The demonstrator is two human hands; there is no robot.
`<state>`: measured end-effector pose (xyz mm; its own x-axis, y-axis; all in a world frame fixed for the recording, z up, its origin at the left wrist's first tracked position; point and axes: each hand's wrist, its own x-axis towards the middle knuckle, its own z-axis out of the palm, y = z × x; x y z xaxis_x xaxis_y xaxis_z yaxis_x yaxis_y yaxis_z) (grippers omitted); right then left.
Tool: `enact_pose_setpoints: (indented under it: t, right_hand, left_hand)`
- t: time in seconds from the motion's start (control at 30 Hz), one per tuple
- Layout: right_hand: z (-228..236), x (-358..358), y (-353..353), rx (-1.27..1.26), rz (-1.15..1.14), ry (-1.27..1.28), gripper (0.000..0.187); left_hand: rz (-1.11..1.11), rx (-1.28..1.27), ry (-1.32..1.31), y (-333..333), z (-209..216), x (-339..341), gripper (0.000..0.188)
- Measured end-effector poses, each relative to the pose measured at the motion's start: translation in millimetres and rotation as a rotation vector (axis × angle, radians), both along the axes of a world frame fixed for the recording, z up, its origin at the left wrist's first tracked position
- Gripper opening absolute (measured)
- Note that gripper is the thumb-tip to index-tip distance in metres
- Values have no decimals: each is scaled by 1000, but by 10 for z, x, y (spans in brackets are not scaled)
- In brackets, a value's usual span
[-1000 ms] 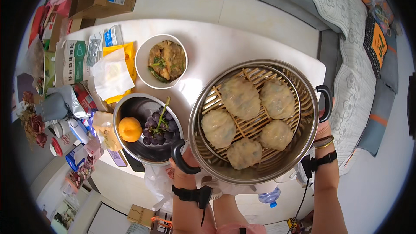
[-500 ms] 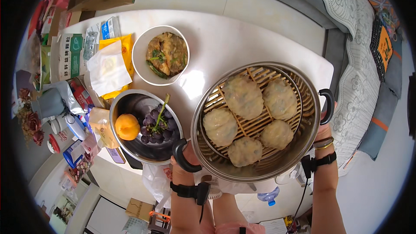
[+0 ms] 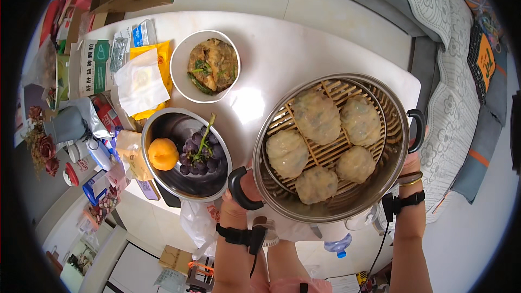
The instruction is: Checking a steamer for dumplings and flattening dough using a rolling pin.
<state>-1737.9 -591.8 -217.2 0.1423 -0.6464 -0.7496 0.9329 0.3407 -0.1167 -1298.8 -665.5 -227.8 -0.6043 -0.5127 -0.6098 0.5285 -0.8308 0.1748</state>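
Note:
My left hand point(image 3: 249, 185) is closed round one black handle point(image 3: 239, 189) of a wide steel steamer pot point(image 3: 290, 214). At the opposite side my right hand point(image 3: 411, 161) grips the other black handle point(image 3: 417, 130), its fingers mostly hidden by it. Inside the pot is a round slatted wooden rack point(image 3: 282, 121) bearing several pale, translucent filled buns point(image 3: 316, 116). Left of the pot, a steel bowl point(image 3: 163, 187) holds a bunch of dark grapes point(image 3: 195, 157) and an orange fruit point(image 3: 163, 154). Beyond it stands a white tub point(image 3: 177, 76) of cooked food with green leaves.
The white table point(image 3: 260, 32) carries packets and boxes along its left side, among them a yellow packet point(image 3: 163, 65) and a green-and-white box point(image 3: 93, 68). A cloth-covered sofa point(image 3: 450, 92) stands at the right. A blue-capped bottle point(image 3: 339, 247) is below the near edge.
Both hands have shifted the pot slightly to the right and a little farther away, widening the gap to the fruit bowl. The buns keep their places on the rack.

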Motion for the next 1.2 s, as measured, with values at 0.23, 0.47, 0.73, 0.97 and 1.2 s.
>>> enact_pose_setpoints:
  t: [0.23, 0.47, 0.73, 0.97, 1.2]
  right_hand:
    - [-134, -64, 87, -69, 129, 103, 116]
    - [98, -1, -21, 99, 451, 597, 76]
    - [744, 71, -442, 145, 77, 554, 58]
    - [1420, 28, -233, 266, 31, 816, 51]
    - [2179, 433, 535, 280, -383, 863, 46]
  left_hand:
    - [-40, -22, -17, -52, 134, -81, 108]
    - [-37, -34, -89, -218, 427, -245, 96]
    - [22, 11, -220, -291, 716, -267, 67]
    - [-120, 158, -448, -418, 1014, -85, 60]
    - [-265, -148, -851, -574, 1602, 43, 49]
